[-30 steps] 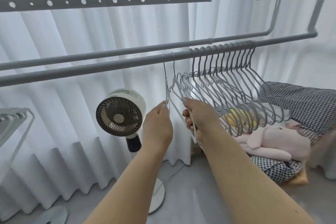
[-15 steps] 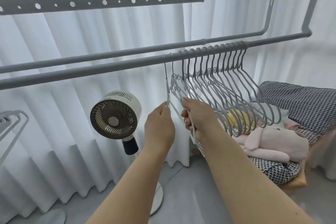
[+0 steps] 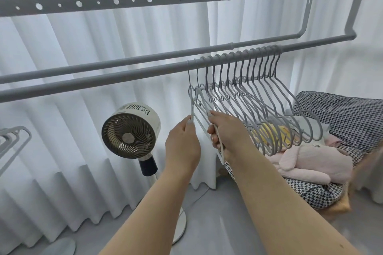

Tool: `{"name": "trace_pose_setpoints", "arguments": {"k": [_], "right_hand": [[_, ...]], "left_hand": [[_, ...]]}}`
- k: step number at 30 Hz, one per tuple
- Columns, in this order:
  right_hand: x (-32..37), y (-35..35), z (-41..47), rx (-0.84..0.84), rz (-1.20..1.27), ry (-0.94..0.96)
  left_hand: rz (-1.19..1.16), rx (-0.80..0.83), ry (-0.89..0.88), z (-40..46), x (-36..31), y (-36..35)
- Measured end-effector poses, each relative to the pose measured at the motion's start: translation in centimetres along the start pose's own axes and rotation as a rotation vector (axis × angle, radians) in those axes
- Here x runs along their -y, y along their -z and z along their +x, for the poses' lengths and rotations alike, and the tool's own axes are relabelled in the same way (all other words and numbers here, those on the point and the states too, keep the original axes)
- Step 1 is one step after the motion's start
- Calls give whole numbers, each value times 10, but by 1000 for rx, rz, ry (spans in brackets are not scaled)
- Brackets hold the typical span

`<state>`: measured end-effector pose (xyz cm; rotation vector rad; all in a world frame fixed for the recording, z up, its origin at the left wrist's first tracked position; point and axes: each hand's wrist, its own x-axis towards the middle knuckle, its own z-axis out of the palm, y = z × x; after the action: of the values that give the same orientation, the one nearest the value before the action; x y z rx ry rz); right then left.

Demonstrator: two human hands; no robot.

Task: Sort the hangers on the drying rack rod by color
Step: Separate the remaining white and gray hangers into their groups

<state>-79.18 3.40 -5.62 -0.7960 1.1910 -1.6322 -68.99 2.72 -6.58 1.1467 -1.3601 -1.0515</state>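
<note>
Several grey hangers point(image 3: 275, 109) hang in a tight row on the right part of the grey drying rack rod point(image 3: 103, 84). At the left end of that row hang two paler, whitish hangers with thin metal hooks. My left hand point(image 3: 182, 145) pinches the leftmost white hanger point(image 3: 191, 105) at its lower arm. My right hand point(image 3: 228, 132) grips the second white hanger point(image 3: 202, 107), whose arm runs down through my curled fingers. Both hooks stay on the rod.
A second rod point(image 3: 124, 62) runs behind and above. A standing fan point(image 3: 130, 130) is left of my hands, in front of white curtains. A checked cushion point(image 3: 342, 118) and a pink plush toy point(image 3: 315, 161) lie at the right. More hangers point(image 3: 12, 143) show at the left edge.
The two white hangers and my hands have slid a little to the right, closing the gap to the grey row. The view shifted slightly too.
</note>
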Motion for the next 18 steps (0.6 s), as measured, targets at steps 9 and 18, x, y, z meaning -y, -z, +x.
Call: {"name": "trace_pose_setpoints", "arguments": {"k": [9, 18], "right_hand": [[0, 2, -1, 10, -53, 10], [-6, -2, -3, -20, -136, 50]], "left_hand": [[11, -4, 20, 2, 0, -1], [141, -27, -34, -6, -2, 4]]}}
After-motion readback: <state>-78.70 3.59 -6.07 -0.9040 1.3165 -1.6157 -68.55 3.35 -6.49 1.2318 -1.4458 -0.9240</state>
